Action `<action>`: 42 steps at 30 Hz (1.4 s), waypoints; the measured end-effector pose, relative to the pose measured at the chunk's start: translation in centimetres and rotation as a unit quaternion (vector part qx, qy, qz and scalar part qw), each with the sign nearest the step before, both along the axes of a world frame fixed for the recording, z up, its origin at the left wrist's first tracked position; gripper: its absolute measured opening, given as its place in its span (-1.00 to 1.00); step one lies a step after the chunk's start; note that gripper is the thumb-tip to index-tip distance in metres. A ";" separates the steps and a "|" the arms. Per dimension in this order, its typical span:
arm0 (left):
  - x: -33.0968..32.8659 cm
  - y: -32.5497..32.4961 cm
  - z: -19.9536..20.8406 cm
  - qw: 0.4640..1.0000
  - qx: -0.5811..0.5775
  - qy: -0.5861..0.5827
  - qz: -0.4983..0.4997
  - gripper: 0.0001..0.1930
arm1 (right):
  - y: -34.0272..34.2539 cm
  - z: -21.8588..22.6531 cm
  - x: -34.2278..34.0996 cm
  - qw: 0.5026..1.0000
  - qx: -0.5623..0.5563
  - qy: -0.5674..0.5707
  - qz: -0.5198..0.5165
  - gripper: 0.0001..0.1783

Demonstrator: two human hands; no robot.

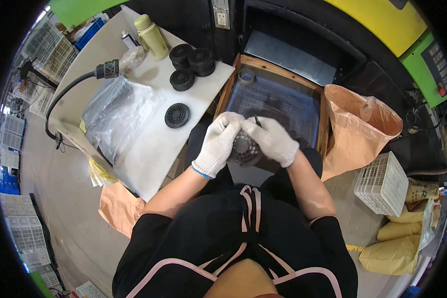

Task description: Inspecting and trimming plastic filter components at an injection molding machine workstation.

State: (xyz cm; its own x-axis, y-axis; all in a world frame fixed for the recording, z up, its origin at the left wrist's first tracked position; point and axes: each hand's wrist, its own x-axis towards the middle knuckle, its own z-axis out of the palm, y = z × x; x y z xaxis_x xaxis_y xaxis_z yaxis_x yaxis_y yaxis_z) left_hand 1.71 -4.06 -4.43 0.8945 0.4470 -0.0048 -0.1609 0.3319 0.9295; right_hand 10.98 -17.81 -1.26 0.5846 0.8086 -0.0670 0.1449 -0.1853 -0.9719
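In front of my lap, both gloved hands meet at a round black plastic grille disc (245, 149). My left hand (217, 143), in a white knitted glove with a blue cuff edge, is closed on the disc's left rim. At the upper right rim is my right hand (272, 141), also white-gloved, its fingers pinched together. A small dark tip (257, 120) pokes out between those right fingers; what it belongs to is hidden. A similar loose disc (177, 115) lies flat on the white table (149, 164) to my left, with stacks of such discs (201, 60) behind it.
Beyond my hands is a wooden-framed bin (278, 68) with a blue mesh crate (283, 107) and a tape-like ring (246, 76). A clear plastic bag (121, 116), a yellow-green bottle (152, 37) and a bent lamp arm (69, 89) occupy the left. At right stand a paper sack (350, 134) and white basket (382, 184).
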 end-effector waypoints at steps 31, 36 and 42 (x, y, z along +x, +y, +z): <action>2.0 22.2 -7.6 0.627 0.654 0.400 -0.137 0.00 | -5.6 -5.1 2.7 0.961 -0.105 0.163 -0.197 -0.76; 2.7 23.3 -8.4 0.626 0.665 0.384 -0.136 -0.02 | -6.4 -7.3 4.1 0.971 -0.113 0.123 -0.171 -0.74; 1.5 20.0 -7.7 0.619 0.727 0.297 -0.009 -0.03 | -7.0 -9.7 7.5 0.955 -0.170 0.151 -0.192 -0.67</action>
